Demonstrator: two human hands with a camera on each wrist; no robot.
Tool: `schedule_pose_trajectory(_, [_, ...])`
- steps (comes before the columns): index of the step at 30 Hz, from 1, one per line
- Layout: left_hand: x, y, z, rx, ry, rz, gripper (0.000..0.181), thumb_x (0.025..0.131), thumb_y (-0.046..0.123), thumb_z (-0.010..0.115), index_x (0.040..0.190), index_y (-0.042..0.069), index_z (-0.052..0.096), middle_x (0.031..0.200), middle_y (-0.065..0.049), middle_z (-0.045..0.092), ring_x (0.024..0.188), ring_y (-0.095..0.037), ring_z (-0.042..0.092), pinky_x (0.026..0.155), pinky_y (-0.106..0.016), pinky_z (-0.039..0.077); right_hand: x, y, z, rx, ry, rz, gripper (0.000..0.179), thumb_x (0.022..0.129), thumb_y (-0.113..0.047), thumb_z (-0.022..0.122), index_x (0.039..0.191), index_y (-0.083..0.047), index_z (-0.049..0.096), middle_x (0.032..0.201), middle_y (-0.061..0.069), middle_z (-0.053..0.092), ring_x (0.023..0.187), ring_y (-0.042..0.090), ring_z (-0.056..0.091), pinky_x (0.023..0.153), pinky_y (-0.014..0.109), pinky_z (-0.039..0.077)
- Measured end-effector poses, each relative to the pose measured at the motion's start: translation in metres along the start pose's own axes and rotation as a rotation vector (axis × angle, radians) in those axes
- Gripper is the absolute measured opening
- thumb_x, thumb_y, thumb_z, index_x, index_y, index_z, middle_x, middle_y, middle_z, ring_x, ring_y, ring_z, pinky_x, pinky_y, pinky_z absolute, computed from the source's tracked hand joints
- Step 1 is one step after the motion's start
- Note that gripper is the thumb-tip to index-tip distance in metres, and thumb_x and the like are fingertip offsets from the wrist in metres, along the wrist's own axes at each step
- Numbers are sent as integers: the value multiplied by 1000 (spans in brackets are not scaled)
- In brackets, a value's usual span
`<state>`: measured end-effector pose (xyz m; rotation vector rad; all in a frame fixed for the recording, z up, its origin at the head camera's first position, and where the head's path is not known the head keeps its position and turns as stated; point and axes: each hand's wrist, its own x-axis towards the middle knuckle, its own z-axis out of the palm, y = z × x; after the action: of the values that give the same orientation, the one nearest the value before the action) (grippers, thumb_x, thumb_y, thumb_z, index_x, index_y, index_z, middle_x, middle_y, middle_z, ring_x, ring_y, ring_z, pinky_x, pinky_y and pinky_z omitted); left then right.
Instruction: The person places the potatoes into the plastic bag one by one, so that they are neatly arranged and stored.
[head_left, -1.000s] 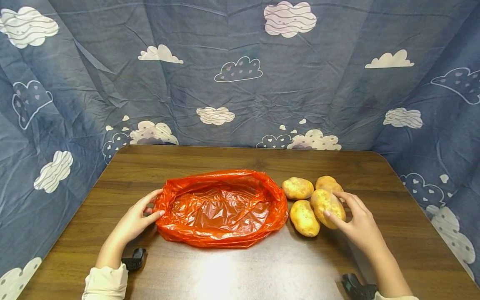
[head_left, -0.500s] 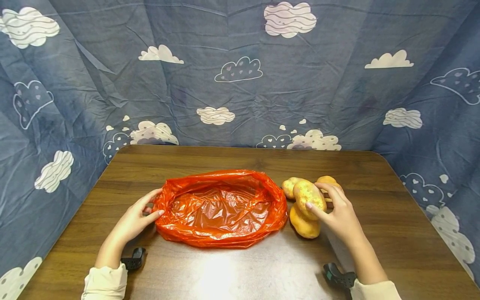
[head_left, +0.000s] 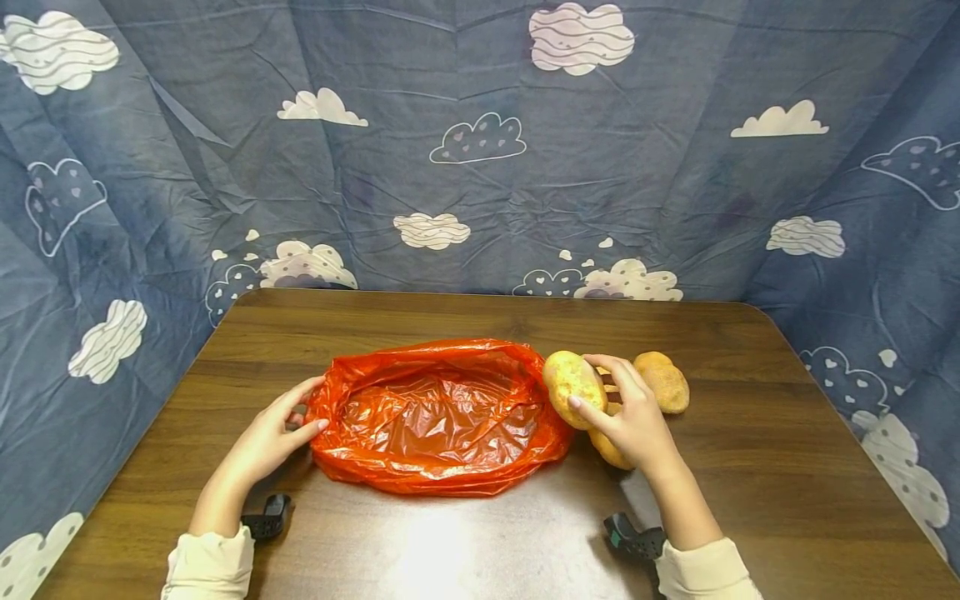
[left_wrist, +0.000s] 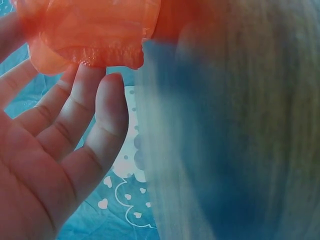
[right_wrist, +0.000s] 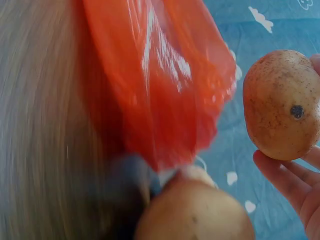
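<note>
A red plastic bag (head_left: 442, 417) lies on the table with its wide mouth facing up and nothing inside. My left hand (head_left: 273, 433) holds its left edge, the thumb and forefinger at the rim; the left wrist view shows the other fingers against the red film. My right hand (head_left: 626, 412) grips a yellow potato (head_left: 573, 387) between thumb and fingers, over the bag's right rim. In the right wrist view this potato (right_wrist: 280, 107) has a dark spot. Under my right hand, another potato (head_left: 611, 450) is partly hidden.
A lumpy potato (head_left: 663, 383) rests right of my right hand. One more is mostly hidden behind the right fingers. The brown wooden table (head_left: 480, 542) backs onto a blue cloud-patterned cloth (head_left: 480, 200). Black wrist devices (head_left: 633, 537) sit on both wrists.
My right hand has carried the potato leftward from the group on the right to the bag's right rim. The left hand and the bag stay in place.
</note>
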<state>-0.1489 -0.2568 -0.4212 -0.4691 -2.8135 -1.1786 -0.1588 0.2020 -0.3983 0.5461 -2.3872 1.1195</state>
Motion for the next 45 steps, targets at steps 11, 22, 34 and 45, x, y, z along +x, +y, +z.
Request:
schedule_pose_trajectory(11, [0, -1, 0, -3, 3, 8, 57, 85, 14, 63, 135, 6, 37, 114, -21, 49, 81, -22, 52, 66, -34, 45, 12, -18, 38, 86, -43, -2, 52, 71, -19, 77, 117, -9, 54, 109, 2, 53, 92, 16, 53, 70, 31, 48])
schedule_pose_trajectory(22, [-1, -1, -1, 20, 10, 14, 57, 84, 13, 64, 134, 6, 38, 112, -20, 50, 79, -21, 50, 65, -34, 44, 19, -34, 73, 132, -79, -70, 52, 73, -25, 75, 118, -10, 52, 113, 2, 51, 100, 15, 49, 75, 31, 46])
schedule_pose_trajectory(34, [-3, 0, -1, 23, 9, 13, 57, 84, 14, 63, 134, 6, 37, 115, -21, 49, 80, -21, 51, 65, -34, 45, 21, -53, 116, 158, -113, -49, 51, 73, -29, 75, 116, -11, 54, 111, 0, 52, 101, 12, 49, 80, 24, 42])
schedule_pose_trajectory(45, [-1, 3, -1, 8, 2, 18, 57, 85, 13, 63, 134, 5, 37, 116, -22, 48, 80, -22, 51, 66, -33, 45, 25, -73, 151, 199, -197, -3, 51, 75, -31, 73, 117, -12, 52, 110, 1, 51, 96, 12, 52, 75, 27, 45])
